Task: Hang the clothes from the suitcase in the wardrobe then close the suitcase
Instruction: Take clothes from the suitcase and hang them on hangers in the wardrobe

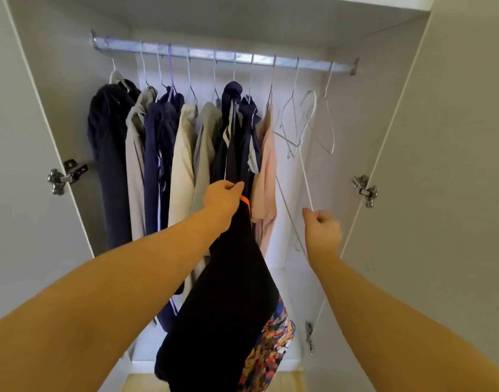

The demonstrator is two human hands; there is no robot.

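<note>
Open white wardrobe [341, 137], both doors [455, 165] swung wide on metal hinges [365, 189]; pale wooden floor [140, 383] at the near edge. High and far, a metal rail [228, 56]: hung clothes [183, 151] in navy, beige, cream and pink on the left, bare wire hangers [292, 123] on the right. Left hand [223, 198] clenched on the top of a black garment [228, 292] with an orange tab [245, 200], held up mid-wardrobe, just in front of the row. Multicoloured print [273, 343] beside its lower right edge, too blurred to read. Right hand [322, 230] pinching a white hanger [306, 176], right of the garment.
</note>
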